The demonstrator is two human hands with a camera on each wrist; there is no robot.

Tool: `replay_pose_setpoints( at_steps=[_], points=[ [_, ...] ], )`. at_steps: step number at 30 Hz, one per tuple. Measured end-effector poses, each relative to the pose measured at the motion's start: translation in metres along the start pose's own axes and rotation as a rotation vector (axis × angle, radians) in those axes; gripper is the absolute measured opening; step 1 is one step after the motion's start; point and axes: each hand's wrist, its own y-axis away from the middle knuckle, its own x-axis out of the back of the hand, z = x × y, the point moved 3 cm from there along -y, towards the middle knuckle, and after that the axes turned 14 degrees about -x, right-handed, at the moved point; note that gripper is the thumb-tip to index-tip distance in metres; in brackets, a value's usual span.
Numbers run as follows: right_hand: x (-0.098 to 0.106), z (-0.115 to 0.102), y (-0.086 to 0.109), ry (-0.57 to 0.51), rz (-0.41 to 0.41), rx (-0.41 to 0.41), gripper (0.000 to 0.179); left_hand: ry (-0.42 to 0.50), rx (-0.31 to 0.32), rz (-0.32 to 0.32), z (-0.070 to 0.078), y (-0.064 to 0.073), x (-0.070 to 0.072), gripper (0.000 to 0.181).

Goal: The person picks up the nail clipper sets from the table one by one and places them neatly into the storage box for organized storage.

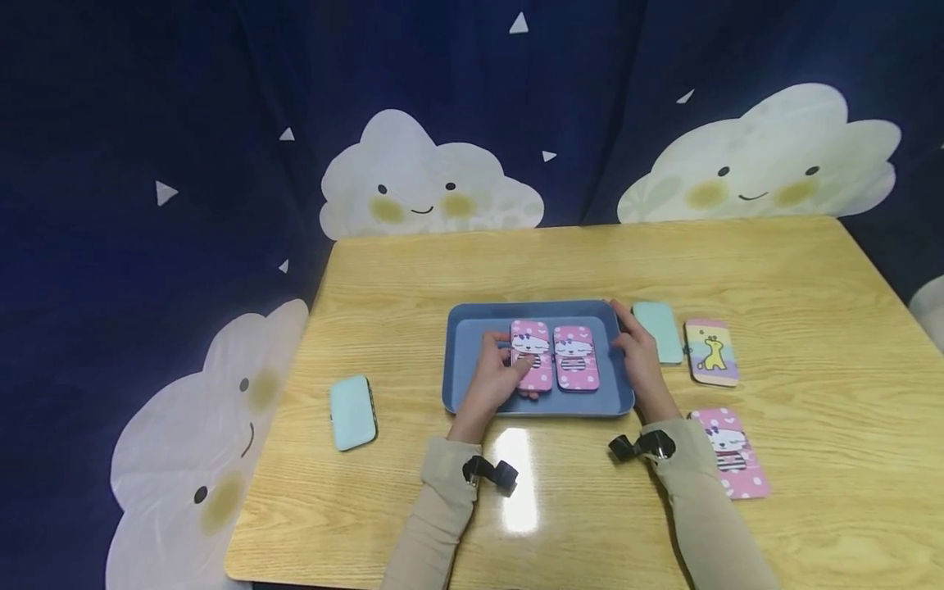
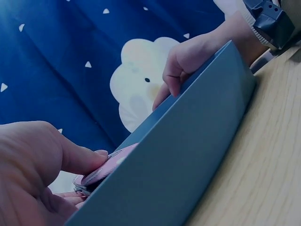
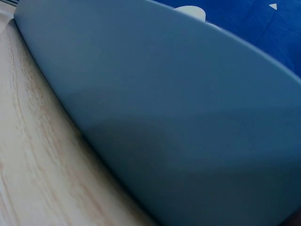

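Note:
My left hand (image 1: 496, 373) holds a pink case (image 1: 531, 356) with a cartoon cat and white dots, thumb across its face and fingers along its far side and underneath. In the left wrist view its thumb presses the edge of the pink case (image 2: 110, 165) just behind the tray wall. Beside it, a matching pink case (image 1: 577, 358) lies in the blue-grey tray (image 1: 472, 307). My right hand (image 1: 642, 360) grips the tray's right rim, its thumb reaching over the inside. The tray's wall (image 3: 155, 94) fills most of the right wrist view, hiding the fingers there.
Right of the tray lie a mint case (image 1: 658, 332) and a striped giraffe case (image 1: 712, 352). Another pink cat case (image 1: 732, 455) lies near the right sleeve, which partly covers it. A second mint case (image 1: 352, 412) rests left of the tray on the wooden table (image 1: 383, 287).

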Motion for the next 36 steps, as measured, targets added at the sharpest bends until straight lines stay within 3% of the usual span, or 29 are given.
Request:
replay_pose_setpoints(
  at_steps=[15, 26, 32, 36],
  points=[
    [0.001, -0.003, 0.000, 0.002, 0.002, 0.019, 0.067, -0.106, 0.005, -0.032, -0.002, -0.006, -0.005, 0.048],
    [0.000, 0.002, -0.004, -0.020, -0.004, -0.019, 0.067, -0.177, -0.016, -0.071, -0.002, -0.002, -0.009, 0.046],
    [-0.002, 0.001, -0.003, -0.034, -0.023, -0.020, 0.074, -0.245, 0.010, -0.041, -0.001, 0.001, -0.012, 0.046],
    [-0.003, -0.001, 0.000, -0.028, -0.034, 0.029, 0.085, -0.349, 0.008, -0.035, 0.001, 0.003, -0.011, 0.045]
  ],
)
